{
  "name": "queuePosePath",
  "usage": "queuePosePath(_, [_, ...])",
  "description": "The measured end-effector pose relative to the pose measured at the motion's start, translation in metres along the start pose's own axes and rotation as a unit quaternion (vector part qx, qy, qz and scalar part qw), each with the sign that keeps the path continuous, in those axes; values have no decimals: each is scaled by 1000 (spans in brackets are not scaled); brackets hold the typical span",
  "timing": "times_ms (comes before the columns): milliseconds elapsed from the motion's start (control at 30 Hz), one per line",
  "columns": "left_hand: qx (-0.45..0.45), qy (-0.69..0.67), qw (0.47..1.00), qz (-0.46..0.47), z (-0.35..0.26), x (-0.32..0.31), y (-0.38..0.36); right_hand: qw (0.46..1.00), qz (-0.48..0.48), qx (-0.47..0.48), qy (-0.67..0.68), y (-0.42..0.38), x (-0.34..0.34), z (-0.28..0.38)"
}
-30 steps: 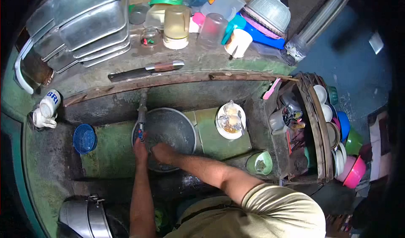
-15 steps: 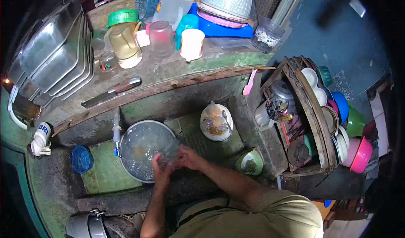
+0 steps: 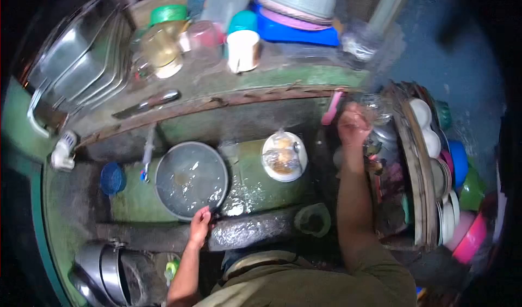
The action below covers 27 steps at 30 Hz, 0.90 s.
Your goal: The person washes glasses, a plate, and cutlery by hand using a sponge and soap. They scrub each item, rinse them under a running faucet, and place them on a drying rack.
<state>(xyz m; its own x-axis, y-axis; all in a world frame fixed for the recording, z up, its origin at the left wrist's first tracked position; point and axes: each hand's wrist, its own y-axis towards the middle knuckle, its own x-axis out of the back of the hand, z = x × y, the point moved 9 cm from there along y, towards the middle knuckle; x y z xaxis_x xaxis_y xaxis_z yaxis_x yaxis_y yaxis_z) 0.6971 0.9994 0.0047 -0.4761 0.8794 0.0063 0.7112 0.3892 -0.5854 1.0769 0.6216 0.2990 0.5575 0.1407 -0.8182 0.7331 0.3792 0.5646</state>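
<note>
A large grey basin (image 3: 187,179) of cloudy water stands in the green-bottomed sink. My left hand (image 3: 200,226) is at the basin's lower right rim, fingers curled; whether they grip the rim is unclear. My right hand (image 3: 354,123) is raised at the right, beside the wooden dish rack (image 3: 413,165), closed around a clear, blurred vessel (image 3: 376,109) that looks like glass or plastic. Right of the basin lies a white plate (image 3: 302,157) with bagged food and a spoon on it.
Cups, a knife (image 3: 145,104) and metal trays (image 3: 76,67) line the ledge behind the sink. A pink spatula (image 3: 332,108) hangs near my right hand. A pale green bowl (image 3: 313,220) sits at the sink's front edge, and pots (image 3: 103,269) stand lower left.
My right hand has moved from the basin up and right to the rack with the clear vessel. My left hand has dropped to the basin's lower rim. The view has shifted slightly.
</note>
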Motion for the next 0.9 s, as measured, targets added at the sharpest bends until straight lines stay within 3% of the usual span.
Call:
queuePosePath(33, [-60, -9, 998, 11, 21, 13, 16, 968, -121, 101, -194, -7, 59, 50])
queuePosePath(67, [-47, -14, 999, -20, 27, 25, 16, 972, -186, 89, -114, 0, 74, 50])
queuePosePath(100, [-105, 56, 990, -82, 26, 41, 20, 981, -175, -40, 79, 5, 82, 23])
queuePosePath(133, [-4, 8, 994, -107, 21, 45, 8, 972, -228, -6, 55, 5, 104, 31])
queuePosePath(167, [6, -19, 991, -130, 28, 56, 14, 971, -237, -3, 43, 2, 124, 34])
queuePosePath(233, [-11, -31, 986, -165, 26, 74, 23, 967, -254, 13, 15, -3, 150, 55])
queuePosePath(300, [-84, -15, 979, -187, 36, 100, 54, 963, -269, 0, 8, -2, 152, 46])
queuePosePath(333, [-108, -8, 971, -211, 24, 106, 61, 977, -186, -98, 39, -4, 156, 42])
queuePosePath(367, [-95, -21, 973, -209, 20, 113, 71, 971, -235, -24, -27, -6, 184, 72])
queuePosePath(433, [-156, 30, 955, -252, 33, 138, 113, 960, -275, -37, -25, -11, 165, 57])
queuePosePath(467, [-142, 77, 956, -246, 36, 146, 131, 948, -297, 22, -111, -14, 157, 55])
queuePosePath(500, [-127, 123, 955, -237, 35, 150, 148, 933, -343, -40, -103, -42, 196, 82])
queuePosePath(533, [-153, 191, 943, -228, 22, 147, 153, 879, -431, 27, -205, -57, 162, 56])
queuePosePath(567, [-149, 183, 946, -223, 19, 145, 160, 848, -465, 6, -254, -78, 161, 51])
queuePosePath(600, [-114, 276, 929, -217, 19, 139, 169, 827, -473, -12, -303, -102, 151, 37])
queuePosePath(633, [-80, 366, 904, -206, 22, 133, 183, 852, -443, -66, -272, -119, 138, 4])
queuePosePath(667, [-38, 413, 899, -139, 47, 132, 209, 848, -445, -106, -270, -140, 121, -29])
queuePosePath(700, [-47, 472, 865, -160, 45, 127, 209, 772, -519, -109, -349, -165, 108, -54])
queuePosePath(767, [102, 511, 853, 26, 62, 111, 230, 794, -527, -192, -234, -211, 103, -105])
queuePosePath(800, [103, 506, 856, 33, 75, 108, 236, 664, -634, -179, -355, -237, 92, -113])
queuePosePath(867, [-62, 563, 824, -17, 100, 104, 264, 686, -624, -238, -289, -276, 96, -133])
queuePosePath(900, [-60, 563, 824, -13, 150, 94, 303, 633, -653, -237, -342, -293, 95, -131])
